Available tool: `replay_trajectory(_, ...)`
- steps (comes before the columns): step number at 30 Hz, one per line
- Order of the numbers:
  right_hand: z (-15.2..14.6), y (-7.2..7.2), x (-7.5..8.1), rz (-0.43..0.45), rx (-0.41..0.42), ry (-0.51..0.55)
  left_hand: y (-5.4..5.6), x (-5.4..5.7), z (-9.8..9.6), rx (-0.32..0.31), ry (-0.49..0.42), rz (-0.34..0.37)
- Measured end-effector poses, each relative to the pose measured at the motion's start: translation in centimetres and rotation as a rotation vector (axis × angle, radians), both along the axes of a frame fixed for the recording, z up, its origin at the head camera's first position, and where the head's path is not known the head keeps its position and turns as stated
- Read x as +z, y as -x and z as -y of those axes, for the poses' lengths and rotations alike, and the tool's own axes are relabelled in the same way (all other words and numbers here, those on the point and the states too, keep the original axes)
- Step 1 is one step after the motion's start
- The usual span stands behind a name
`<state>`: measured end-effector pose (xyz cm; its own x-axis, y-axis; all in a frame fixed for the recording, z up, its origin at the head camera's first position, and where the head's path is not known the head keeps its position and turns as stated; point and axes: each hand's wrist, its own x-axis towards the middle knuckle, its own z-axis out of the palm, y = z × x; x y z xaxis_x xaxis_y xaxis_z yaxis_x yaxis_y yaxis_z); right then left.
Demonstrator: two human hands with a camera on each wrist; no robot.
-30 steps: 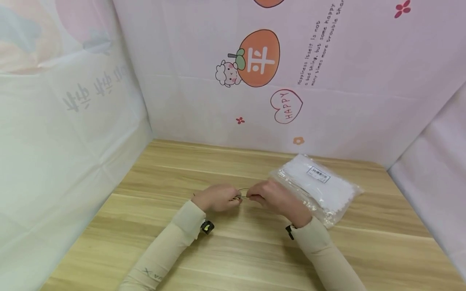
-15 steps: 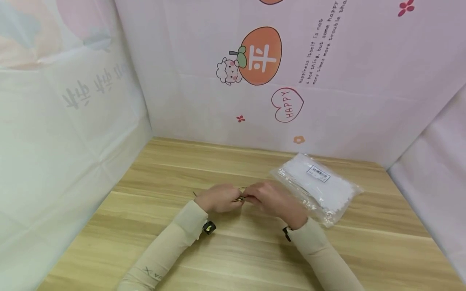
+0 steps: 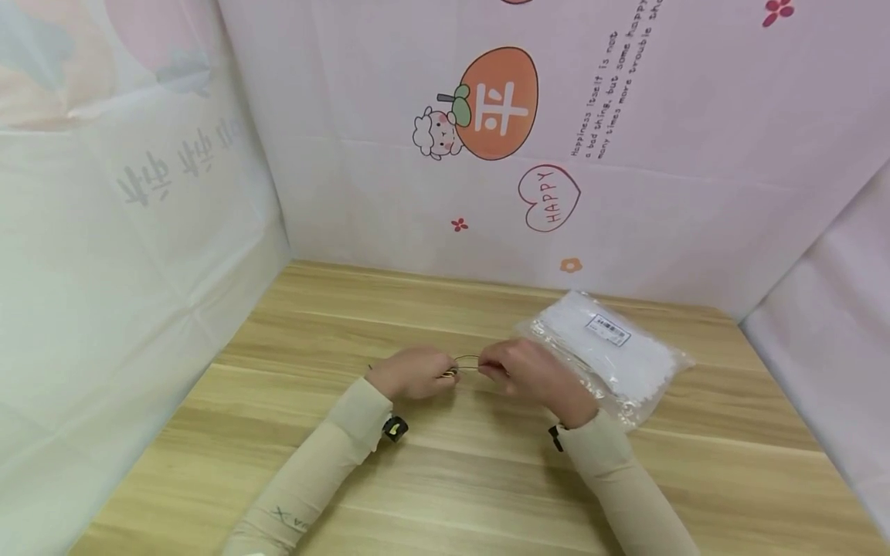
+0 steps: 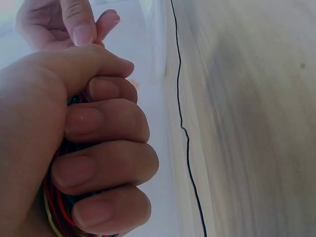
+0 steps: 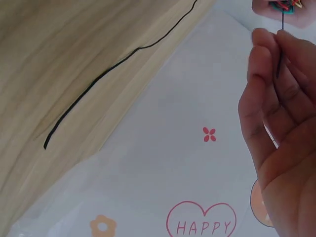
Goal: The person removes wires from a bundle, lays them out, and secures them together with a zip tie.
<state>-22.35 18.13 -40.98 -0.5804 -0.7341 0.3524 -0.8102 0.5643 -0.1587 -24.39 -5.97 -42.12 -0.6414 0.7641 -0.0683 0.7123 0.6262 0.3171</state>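
My left hand (image 3: 415, 372) grips a bundle of thin coloured wires (image 4: 58, 207), with red, yellow, green and dark strands showing; most of it is hidden inside the curled fingers. To its right, my right hand (image 3: 524, 374) pinches a dark wire (image 5: 280, 64) between thumb and fingertips. That strand runs straight from the bundle across a short gap between the hands. Another thin strand arcs just above it in the head view. A loose black wire (image 5: 98, 79), with a free end, stretches over the wooden surface in both wrist views.
A clear plastic bag (image 3: 608, 351) with white contents and a barcode label lies on the wooden table (image 3: 445, 479), just beyond the right hand. Printed white cloth (image 3: 389, 193) stands behind the table and along both sides.
Half a second ago the hands met at the wires. Since then the right hand has moved right, opening a gap with strands drawn across it; the left hand keeps its grip.
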Motion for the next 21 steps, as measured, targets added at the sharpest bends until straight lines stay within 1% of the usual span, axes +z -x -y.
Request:
replay_trajectory(4, 0.2, 0.1, -0.1, -0.006, 0.011, -0.005, -0.1, 0.1, 0.0, -0.004, -0.022, 0.019)
replay_trajectory(6, -0.2, 0.3, 0.0, -0.021, 0.003, -0.004, 0.0, 0.0, 0.2, 0.009, -0.024, 0.023)
replay_trajectory(10, -2.0, 0.8, 0.3, -0.01, -0.06, 0.044, 0.5, 0.1, 1.2, 0.054, -0.04, 0.037)
replay_trajectory(13, -3.7, 1.3, 0.5, 0.008, -0.1, 0.098, 0.8, 0.4, 2.0, 0.078, -0.053, 0.052)
replay_trajectory(17, -5.4, 1.7, 0.7, -0.028, -0.095, 0.147, 1.2, 0.7, 2.8, 0.087, -0.059, 0.07)
replay_trajectory(21, -6.1, 1.9, 1.0, -0.047, -0.081, 0.172, 1.4, 0.6, 3.3, 0.098, -0.077, 0.107)
